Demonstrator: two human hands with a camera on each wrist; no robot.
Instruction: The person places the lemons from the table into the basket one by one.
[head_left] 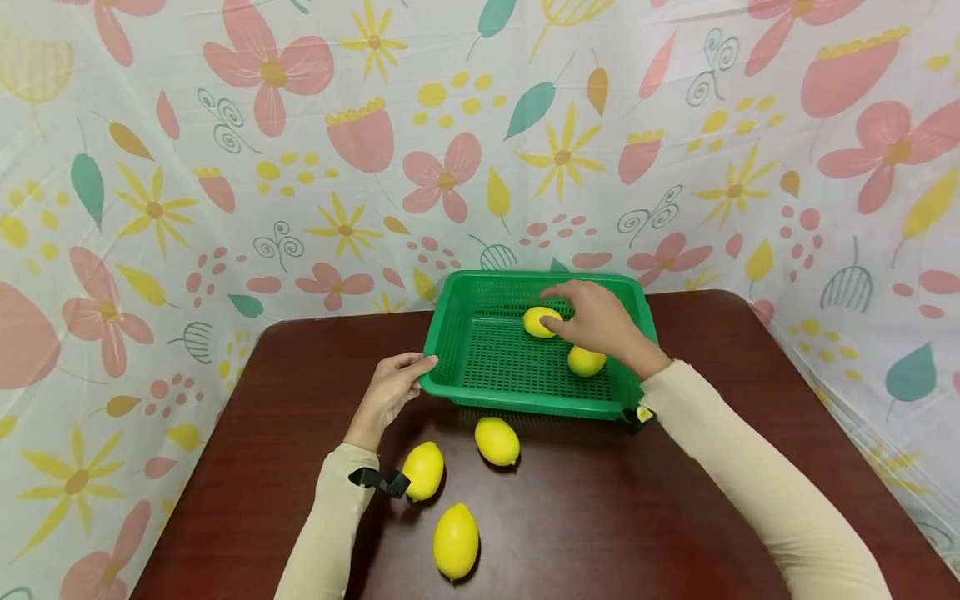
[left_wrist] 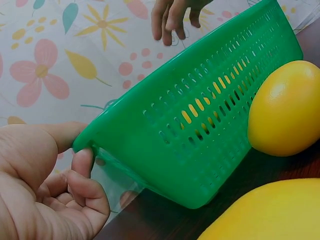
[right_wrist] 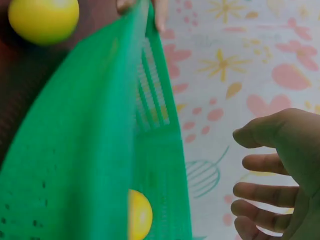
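Note:
A green plastic basket [head_left: 525, 402] with slotted walls stands at the back of the table. My left hand [head_left: 388, 392] pinches its rim at the front left corner, thumb on top and fingers curled beneath, as the left wrist view shows. Over the basket's right half hovers my right hand [head_left: 600, 321], fingers spread and holding nothing; the right wrist view confirms the empty palm [right_wrist: 295, 175]. Inside lie two lemons: one lemon [head_left: 536, 322] partly behind the right thumb in the head view, another lemon [head_left: 587, 362] below the right wrist.
Three more lemons lie on the dark wooden table [head_left: 600, 517]: one lemon [head_left: 497, 442] just before the basket, one lemon [head_left: 423, 471] beside the left wrist, one lemon [head_left: 455, 542] nearer me. A flowered cloth [head_left: 480, 167] hangs behind the table and along its sides.

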